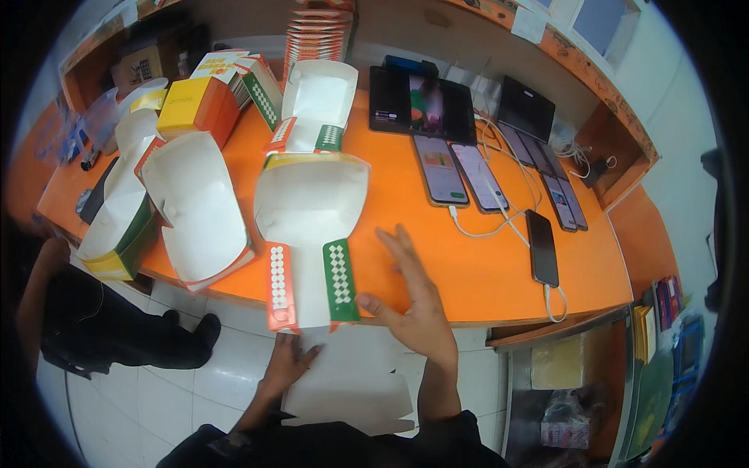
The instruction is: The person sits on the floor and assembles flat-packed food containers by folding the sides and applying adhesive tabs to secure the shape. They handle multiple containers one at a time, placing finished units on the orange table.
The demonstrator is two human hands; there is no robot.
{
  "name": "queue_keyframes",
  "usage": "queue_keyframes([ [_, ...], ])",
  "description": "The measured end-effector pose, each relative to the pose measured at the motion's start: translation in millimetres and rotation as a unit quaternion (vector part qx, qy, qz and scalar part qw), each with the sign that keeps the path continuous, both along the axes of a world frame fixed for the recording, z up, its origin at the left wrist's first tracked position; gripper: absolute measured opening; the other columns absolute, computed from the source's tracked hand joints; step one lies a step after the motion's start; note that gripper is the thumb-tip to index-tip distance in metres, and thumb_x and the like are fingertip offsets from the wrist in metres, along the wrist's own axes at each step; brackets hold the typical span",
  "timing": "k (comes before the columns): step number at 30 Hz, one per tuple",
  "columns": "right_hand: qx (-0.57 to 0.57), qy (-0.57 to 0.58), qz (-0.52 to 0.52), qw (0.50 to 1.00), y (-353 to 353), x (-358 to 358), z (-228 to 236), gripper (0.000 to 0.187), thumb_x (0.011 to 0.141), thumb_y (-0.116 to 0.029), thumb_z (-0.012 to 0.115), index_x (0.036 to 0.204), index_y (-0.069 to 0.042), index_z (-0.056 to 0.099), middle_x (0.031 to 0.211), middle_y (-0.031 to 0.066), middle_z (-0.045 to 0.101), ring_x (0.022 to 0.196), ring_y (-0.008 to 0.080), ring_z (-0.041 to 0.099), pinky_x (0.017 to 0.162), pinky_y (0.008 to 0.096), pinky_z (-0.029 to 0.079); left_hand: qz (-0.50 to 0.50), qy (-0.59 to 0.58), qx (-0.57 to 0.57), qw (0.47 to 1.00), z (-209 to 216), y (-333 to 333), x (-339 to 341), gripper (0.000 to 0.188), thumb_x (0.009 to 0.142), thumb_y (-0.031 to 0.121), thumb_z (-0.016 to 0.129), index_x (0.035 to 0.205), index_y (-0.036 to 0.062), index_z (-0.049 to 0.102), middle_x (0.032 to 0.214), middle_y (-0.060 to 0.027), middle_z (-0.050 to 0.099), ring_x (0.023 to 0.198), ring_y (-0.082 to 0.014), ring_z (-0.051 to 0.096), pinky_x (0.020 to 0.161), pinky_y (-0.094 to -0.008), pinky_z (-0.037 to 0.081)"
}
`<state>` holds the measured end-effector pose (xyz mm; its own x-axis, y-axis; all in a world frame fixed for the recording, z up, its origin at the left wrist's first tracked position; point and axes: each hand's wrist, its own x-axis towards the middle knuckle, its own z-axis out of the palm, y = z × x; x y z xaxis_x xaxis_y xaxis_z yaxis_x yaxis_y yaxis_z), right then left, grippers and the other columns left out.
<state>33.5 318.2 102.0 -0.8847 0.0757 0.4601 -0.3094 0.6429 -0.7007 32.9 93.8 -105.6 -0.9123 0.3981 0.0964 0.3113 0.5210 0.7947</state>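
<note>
A folded food carton point(312, 207), white inside with red and green patterned side panels, lies opened out on the orange table. Its near end reaches over the table's front edge. My right hand point(416, 308) is beside the green panel, fingers spread, its thumb close to or touching that panel. At the carton's near edge is my left hand point(287, 365), thumb apart from the fingers; the fingertips are partly hidden under the carton. Below it, in front of my body, are flat white card blanks point(347, 386).
More opened cartons point(199, 207) stand left, beside a yellow and orange box point(199, 105). Stacked cartons point(318, 35) rise at the back. Phones point(441, 171), a tablet point(421, 101) and white cables point(499, 226) cover the right. Another person's dark-clothed leg point(140, 327) is at left.
</note>
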Motion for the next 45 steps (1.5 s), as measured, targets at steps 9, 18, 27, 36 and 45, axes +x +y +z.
queue_keyframes([
  [9,-0.404,-0.145,0.176,0.886,-12.0,81.5,-74.7,0.018,0.084,-0.005,0.061,0.068,0.004,0.062,0.060,0.0102,0.061,0.062,0.0206,0.062,0.065,0.0294,0.050,-0.041,0.054,0.044,0.997,-9.6,3.9,-19.3,0.046,0.081,0.028,0.070,0.111,-0.0013,0.050,0.067,-0.0096,0.052,0.060,-0.0198,0.050,0.056,-0.0358,0.043],
  [18,-0.100,-0.113,-0.043,0.988,27.3,-9.6,-260.4,0.026,0.085,-0.017,0.062,0.107,-0.003,0.059,0.105,0.0125,0.061,0.098,0.0231,0.058,0.081,0.0344,0.046,-0.061,-0.041,-0.031,0.997,15.1,11.3,-34.6,0.051,0.083,0.037,0.066,0.112,-0.0017,0.050,0.092,-0.0187,0.060,0.087,-0.0297,0.060,0.073,-0.0381,0.048],
  [27,0.064,-0.063,-0.053,0.995,-12.9,-18.0,-269.6,0.033,0.079,-0.020,0.065,0.109,-0.007,0.059,0.104,0.0122,0.061,0.099,0.0282,0.058,0.082,0.0414,0.046,-0.246,-0.059,0.266,0.930,101.3,2.8,-9.1,0.052,0.086,0.032,0.065,0.123,-0.0002,0.050,0.108,-0.0134,0.063,0.103,-0.0251,0.058,0.090,-0.0367,0.044],
  [36,0.039,-0.137,-0.085,0.986,-26.9,-1.9,-228.1,0.032,0.081,-0.025,0.064,0.108,-0.008,0.060,0.105,0.0134,0.061,0.108,0.0304,0.053,0.094,0.0424,0.036,-0.008,-0.088,0.391,0.916,141.5,11.8,-37.0,0.052,0.100,0.043,0.022,0.081,0.0039,0.050,0.056,-0.0126,0.058,0.051,-0.0248,0.062,0.057,-0.0346,0.053],
  [45,0.080,-0.070,-0.084,0.991,-34.6,17.4,-218.3,0.036,0.080,-0.024,0.062,0.114,-0.011,0.058,0.112,0.0101,0.061,0.113,0.0249,0.049,0.104,0.0438,0.022,0.028,-0.051,0.435,0.898,145.8,5.8,-29.7,0.041,0.100,0.033,0.033,0.072,0.0060,0.045,0.049,-0.0095,0.053,0.046,-0.0200,0.057,0.053,-0.0307,0.051],
])
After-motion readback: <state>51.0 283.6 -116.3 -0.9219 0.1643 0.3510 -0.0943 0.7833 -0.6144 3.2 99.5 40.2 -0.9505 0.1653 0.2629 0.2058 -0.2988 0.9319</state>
